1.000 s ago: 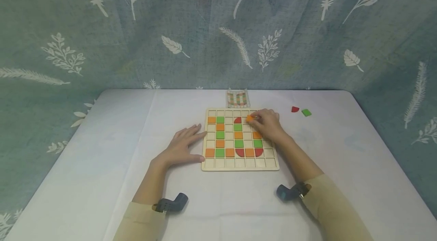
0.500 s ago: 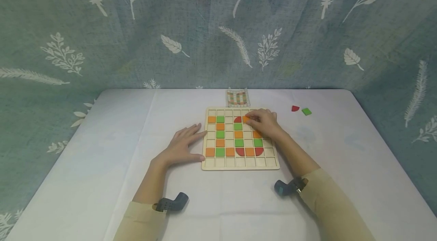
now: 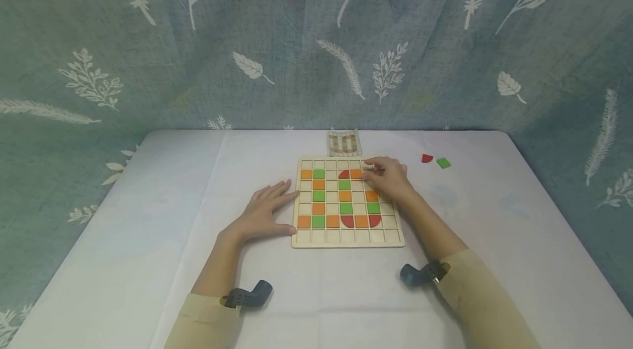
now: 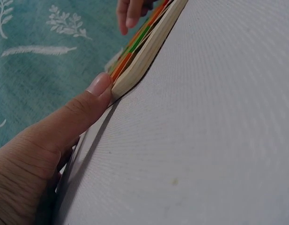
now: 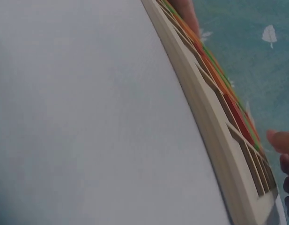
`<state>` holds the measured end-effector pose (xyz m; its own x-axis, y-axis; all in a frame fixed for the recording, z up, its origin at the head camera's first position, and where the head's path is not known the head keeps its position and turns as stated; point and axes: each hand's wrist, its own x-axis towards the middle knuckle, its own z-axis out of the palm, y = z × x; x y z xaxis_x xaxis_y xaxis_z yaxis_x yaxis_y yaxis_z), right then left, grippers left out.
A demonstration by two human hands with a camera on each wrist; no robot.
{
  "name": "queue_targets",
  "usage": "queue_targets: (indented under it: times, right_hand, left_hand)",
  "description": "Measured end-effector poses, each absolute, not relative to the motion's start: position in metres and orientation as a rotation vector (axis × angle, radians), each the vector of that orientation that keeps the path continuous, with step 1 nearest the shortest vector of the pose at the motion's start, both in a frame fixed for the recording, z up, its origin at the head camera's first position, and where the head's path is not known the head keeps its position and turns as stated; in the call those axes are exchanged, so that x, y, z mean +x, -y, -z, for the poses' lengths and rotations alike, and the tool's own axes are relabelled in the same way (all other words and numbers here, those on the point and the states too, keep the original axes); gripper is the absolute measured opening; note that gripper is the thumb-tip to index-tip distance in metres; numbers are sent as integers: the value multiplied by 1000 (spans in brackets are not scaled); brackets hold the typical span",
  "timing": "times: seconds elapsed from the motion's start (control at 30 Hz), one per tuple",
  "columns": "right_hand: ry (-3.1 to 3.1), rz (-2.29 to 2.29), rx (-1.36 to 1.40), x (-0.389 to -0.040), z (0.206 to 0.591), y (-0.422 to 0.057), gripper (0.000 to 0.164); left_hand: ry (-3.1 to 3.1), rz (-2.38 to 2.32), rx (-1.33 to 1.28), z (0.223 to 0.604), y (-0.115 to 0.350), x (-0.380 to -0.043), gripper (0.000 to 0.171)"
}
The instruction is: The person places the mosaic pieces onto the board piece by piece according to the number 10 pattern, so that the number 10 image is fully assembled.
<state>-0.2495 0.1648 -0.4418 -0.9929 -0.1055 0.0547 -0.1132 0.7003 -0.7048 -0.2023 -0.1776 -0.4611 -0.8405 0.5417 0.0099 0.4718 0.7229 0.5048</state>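
A light wooden grid board (image 3: 348, 236) lies on the white table, partly filled with orange, green and red tiles. My left hand (image 3: 262, 212) rests at its left side with fingers spread, the thumb and a fingertip right at the edge. In the left wrist view the thumb (image 4: 83, 105) presses against the board's corner. My right hand (image 3: 390, 179) hovers over the upper right cells, thumb and index finger apart, holding nothing visible. Just left of its fingertips, an orange square tile (image 3: 356, 174) sits in a cell next to a red quarter-round tile (image 3: 344, 175). The hand hides some right-hand cells.
Behind the board lies a small pattern card (image 3: 344, 143) showing coloured squares. At the back right are a loose red quarter-round piece (image 3: 427, 158) and a green square tile (image 3: 443, 162). A leaf-patterned cloth (image 3: 296, 52) hangs behind the table.
The orange tile, pinched by the right hand a second ago, went left into the cell beside the red piece and was let go. The right hand then drew slightly right; the left stayed still.
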Motion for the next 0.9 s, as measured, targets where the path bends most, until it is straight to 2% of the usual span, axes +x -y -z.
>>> queue_targets:
  times: [0.63,0.9]
  right_hand:
    - [2655,-876,-41,-241,439,-212,39]
    - [2604,-838,-276,-237,441,-233,42]
  left_hand:
    - [-2802,-780,819,461,178,-202,92]
    - [-2795,-799,803,460,176,-200,91]
